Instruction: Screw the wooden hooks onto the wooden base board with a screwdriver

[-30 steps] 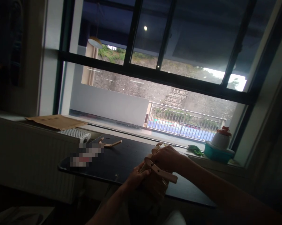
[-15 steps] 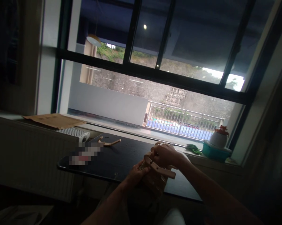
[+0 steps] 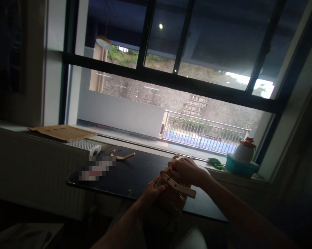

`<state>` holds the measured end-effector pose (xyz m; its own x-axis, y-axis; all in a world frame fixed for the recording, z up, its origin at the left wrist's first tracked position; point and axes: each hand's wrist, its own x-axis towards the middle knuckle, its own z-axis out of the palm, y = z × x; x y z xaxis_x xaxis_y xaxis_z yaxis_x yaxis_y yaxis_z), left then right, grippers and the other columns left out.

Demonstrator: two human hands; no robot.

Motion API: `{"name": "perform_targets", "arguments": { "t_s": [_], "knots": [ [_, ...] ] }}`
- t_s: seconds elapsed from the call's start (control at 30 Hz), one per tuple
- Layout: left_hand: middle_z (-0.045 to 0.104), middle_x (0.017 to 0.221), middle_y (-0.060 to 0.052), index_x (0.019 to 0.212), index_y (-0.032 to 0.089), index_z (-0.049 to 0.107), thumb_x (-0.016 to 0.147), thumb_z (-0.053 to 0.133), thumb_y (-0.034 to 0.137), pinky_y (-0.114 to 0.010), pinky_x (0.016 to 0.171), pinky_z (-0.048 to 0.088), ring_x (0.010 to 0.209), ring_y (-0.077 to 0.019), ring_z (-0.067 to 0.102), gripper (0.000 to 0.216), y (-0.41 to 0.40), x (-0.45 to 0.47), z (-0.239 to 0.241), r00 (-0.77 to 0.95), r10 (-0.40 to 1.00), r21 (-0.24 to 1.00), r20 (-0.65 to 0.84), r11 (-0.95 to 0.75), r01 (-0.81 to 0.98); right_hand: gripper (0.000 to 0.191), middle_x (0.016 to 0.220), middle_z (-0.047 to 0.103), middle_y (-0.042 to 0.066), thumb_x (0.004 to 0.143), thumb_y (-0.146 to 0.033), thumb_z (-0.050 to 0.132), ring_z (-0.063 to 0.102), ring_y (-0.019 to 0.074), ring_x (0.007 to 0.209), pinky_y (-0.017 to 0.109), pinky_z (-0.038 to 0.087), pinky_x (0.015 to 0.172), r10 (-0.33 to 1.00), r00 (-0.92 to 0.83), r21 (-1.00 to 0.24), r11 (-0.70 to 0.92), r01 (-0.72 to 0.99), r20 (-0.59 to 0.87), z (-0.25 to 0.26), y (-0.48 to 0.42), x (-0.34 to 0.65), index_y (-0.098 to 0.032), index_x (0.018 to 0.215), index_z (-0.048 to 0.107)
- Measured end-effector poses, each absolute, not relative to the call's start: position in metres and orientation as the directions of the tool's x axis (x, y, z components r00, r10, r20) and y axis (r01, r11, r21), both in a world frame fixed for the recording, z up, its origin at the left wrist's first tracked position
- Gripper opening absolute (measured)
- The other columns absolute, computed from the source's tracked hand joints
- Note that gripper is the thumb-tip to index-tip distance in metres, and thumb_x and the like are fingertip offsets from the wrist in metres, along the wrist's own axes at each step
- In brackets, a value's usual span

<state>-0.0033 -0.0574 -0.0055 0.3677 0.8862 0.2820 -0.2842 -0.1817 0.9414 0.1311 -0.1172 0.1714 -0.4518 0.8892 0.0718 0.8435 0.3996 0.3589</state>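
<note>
A light wooden assembly (image 3: 182,188) with rounded, hook-like ends sits between my hands at the near edge of the dark table (image 3: 143,169). Its front piece is a bent wooden arm with dark holes. My left hand (image 3: 151,192) is closed around the left side of the assembly, thumb along the front. Over the top, my right hand (image 3: 185,171) is bent into a fist beside the rounded ends; whatever its fingers pinch is hidden. Farther left on the table lies a similar loose wooden piece (image 3: 125,157) with a curved hook end.
A blurred-out patch (image 3: 97,169) covers something at the table's left. On the sill are a brown paper envelope (image 3: 65,132), a green cloth (image 3: 215,163) and a teal box (image 3: 240,166) bearing a white bottle (image 3: 243,152). A radiator (image 3: 36,169) stands left; a wide window is ahead.
The whole view has shifted slightly, with things appearing a little farther right. Both hands keep nearly the same hold on the wooden assembly.
</note>
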Motion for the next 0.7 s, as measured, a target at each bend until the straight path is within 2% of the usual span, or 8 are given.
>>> {"name": "perform_targets", "arguments": {
  "t_s": [0.07,0.2,0.37,0.5,0.7],
  "knots": [
    [0.070,0.097,-0.006,0.112,0.015,0.061,0.068,0.072,0.032,-0.029,0.075,0.048,0.092,-0.0261,0.063,0.049,-0.057,-0.003,-0.007,0.369,0.882,0.938,0.293,-0.190,-0.291,0.025,0.086,0.065,0.006,0.088,-0.027,0.042,0.059,0.0156,0.070,0.024,0.036,0.056,0.896,-0.438,0.338,0.392,0.856,0.070,0.172,-0.113,0.133,-0.020,0.090,0.066],
    [0.070,0.098,-0.006,0.113,0.016,0.061,0.068,0.071,0.033,-0.030,0.076,0.048,0.093,-0.0269,0.062,0.049,-0.054,-0.004,-0.008,0.373,0.876,0.936,0.306,-0.205,-0.287,0.025,0.089,0.066,0.008,0.086,-0.030,0.044,0.060,0.0191,0.077,0.025,0.036,0.055,0.901,-0.429,0.336,0.383,0.861,0.072,0.176,-0.109,0.131,-0.020,0.090,0.067],
    [0.071,0.096,-0.006,0.114,0.015,0.061,0.068,0.071,0.033,-0.031,0.075,0.049,0.091,-0.0274,0.063,0.050,-0.052,-0.005,-0.010,0.375,0.875,0.938,0.307,-0.212,-0.274,0.021,0.087,0.067,0.007,0.077,-0.026,0.056,0.062,0.0205,0.076,0.026,0.037,0.057,0.883,-0.469,0.364,0.429,0.827,0.026,0.184,-0.115,0.131,-0.022,0.095,0.067],
    [0.070,0.098,-0.007,0.116,0.015,0.059,0.070,0.070,0.034,-0.031,0.076,0.049,0.091,-0.0271,0.063,0.051,-0.052,-0.006,-0.013,0.392,0.863,0.932,0.319,-0.210,-0.294,0.019,0.087,0.066,0.009,0.081,-0.020,0.051,0.062,0.0196,0.075,0.026,0.039,0.060,0.880,-0.475,0.391,0.427,0.815,0.030,0.184,-0.122,0.134,-0.018,0.093,0.065],
    [0.070,0.100,-0.007,0.113,0.015,0.060,0.068,0.072,0.033,-0.031,0.077,0.048,0.092,-0.0265,0.062,0.050,-0.054,-0.003,-0.012,0.383,0.868,0.928,0.316,-0.198,-0.317,0.022,0.080,0.066,0.009,0.085,-0.023,0.045,0.062,0.0205,0.073,0.027,0.039,0.060,0.895,-0.441,0.408,0.379,0.831,0.066,0.172,-0.125,0.126,-0.015,0.092,0.064]
  ]
}}
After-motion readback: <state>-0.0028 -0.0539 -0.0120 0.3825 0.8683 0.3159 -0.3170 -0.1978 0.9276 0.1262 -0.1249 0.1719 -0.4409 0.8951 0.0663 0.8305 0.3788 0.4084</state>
